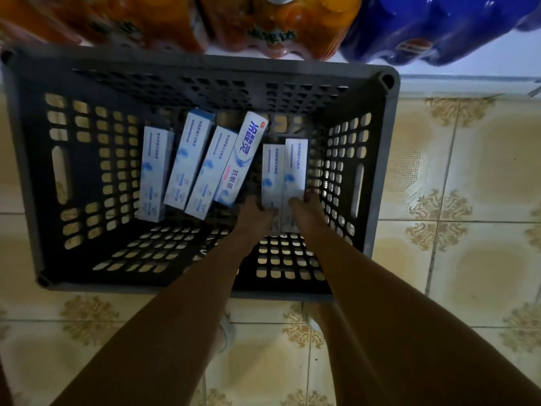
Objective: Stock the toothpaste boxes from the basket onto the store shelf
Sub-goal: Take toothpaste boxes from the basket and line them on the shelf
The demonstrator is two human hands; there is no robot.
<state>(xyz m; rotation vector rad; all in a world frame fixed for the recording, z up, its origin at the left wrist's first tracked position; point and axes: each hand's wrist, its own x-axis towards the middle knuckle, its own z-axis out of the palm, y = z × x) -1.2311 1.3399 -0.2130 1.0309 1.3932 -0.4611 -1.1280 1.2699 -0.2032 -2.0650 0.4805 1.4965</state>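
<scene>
Tiled floor, dark basket — left hand and right hand each grip a toothpaste box.

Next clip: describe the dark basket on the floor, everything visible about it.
The basket is a dark grey, rectangular crate that looks like plastic, with perforated walls and floor, slot handles in its short sides and round sockets at the corners. It sits upright on patterned floor tiles, next to wrapped drink packs. Six toothpaste boxes lie inside. Both arms reach in: the left hand and right hand hold the two rightmost boxes.
</scene>
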